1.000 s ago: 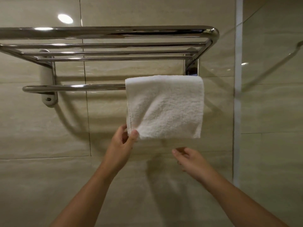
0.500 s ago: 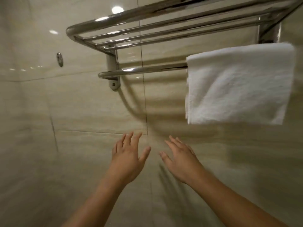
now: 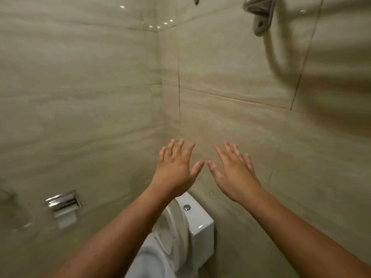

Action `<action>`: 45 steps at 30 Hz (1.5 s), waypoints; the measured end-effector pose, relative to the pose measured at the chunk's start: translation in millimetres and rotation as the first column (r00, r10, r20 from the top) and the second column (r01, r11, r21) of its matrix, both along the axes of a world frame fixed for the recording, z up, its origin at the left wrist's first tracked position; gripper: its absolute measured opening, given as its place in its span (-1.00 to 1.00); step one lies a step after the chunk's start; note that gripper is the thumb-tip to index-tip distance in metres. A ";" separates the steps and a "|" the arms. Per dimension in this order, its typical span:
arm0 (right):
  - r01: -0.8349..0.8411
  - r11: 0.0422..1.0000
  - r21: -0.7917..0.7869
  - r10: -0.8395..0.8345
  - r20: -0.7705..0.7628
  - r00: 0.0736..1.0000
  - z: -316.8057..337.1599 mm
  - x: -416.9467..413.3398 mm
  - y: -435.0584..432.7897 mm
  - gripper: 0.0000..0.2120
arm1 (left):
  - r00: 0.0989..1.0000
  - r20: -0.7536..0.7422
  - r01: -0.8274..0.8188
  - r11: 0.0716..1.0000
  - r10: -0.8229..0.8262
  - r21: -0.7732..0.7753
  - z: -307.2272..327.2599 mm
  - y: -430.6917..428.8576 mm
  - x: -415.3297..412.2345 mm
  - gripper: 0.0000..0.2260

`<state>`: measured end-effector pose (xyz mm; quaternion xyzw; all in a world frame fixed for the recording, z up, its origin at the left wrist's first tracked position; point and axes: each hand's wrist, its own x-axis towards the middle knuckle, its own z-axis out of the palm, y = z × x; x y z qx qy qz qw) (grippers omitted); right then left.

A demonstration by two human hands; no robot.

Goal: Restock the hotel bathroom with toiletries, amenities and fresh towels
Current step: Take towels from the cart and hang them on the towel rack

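My left hand [image 3: 175, 169] and my right hand [image 3: 234, 171] are both held out in front of me, side by side, fingers spread, backs toward me, holding nothing. They hover before the corner of the beige tiled walls, above a white toilet [image 3: 192, 223] with its lid raised. Only the left bracket end of the chrome towel rack [image 3: 260, 15] shows at the top right. The white towel is out of view.
A chrome toilet paper holder [image 3: 64, 203] with a bit of white paper hanging is mounted on the left wall. A flush button [image 3: 186, 207] sits on the cistern top. White cloth [image 3: 152, 261] lies at the toilet's front, partly behind my left forearm.
The view has swung left and down, away from the rack and the hung towel. My left hand let go of the towel's corner; both hands now stay open over the toilet.
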<state>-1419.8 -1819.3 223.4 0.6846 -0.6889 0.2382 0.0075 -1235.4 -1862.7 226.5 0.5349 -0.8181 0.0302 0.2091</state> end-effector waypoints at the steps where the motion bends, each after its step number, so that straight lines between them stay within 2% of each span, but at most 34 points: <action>1: -0.039 0.999 0.014 0.039 0.003 0.999 -5.8 9.0 -0.7 -0.33 | 0.999 0.004 -0.041 0.999 0.041 0.013 -5.3 8.5 10.7 -0.37; 10: -0.359 0.923 0.140 0.358 0.028 0.933 -60.3 81.3 36.0 -0.35 | 0.927 0.038 -0.375 0.917 0.373 0.134 -59.4 106.4 89.3 -0.37; 19: -0.620 0.746 0.242 0.616 0.102 0.781 -112.6 177.3 116.8 -0.33 | 0.794 0.032 -0.597 0.767 0.608 0.236 -114.9 240.6 163.6 -0.38; 26: -0.798 0.546 0.256 0.808 0.091 0.582 -124.3 279.1 199.4 -0.34 | 0.598 -0.006 -0.780 0.584 0.801 0.226 -124.8 363.7 241.5 -0.39; 32: -0.891 0.374 0.258 0.916 0.052 0.399 -116.5 367.4 297.3 -0.30 | 0.430 -0.025 -0.875 0.424 0.902 0.236 -121.9 479.8 303.8 -0.37; 36: -0.941 0.240 0.237 0.967 0.030 0.254 -111.0 429.7 382.3 -0.30 | 0.331 -0.059 -0.913 0.335 0.942 0.231 -122.3 579.8 347.4 -0.38; 45: -0.960 -0.020 0.279 0.999 -0.036 -0.031 -128.3 556.5 605.3 -0.34 | 0.062 -0.020 -0.972 0.065 0.998 0.228 -143.5 833.4 428.0 -0.39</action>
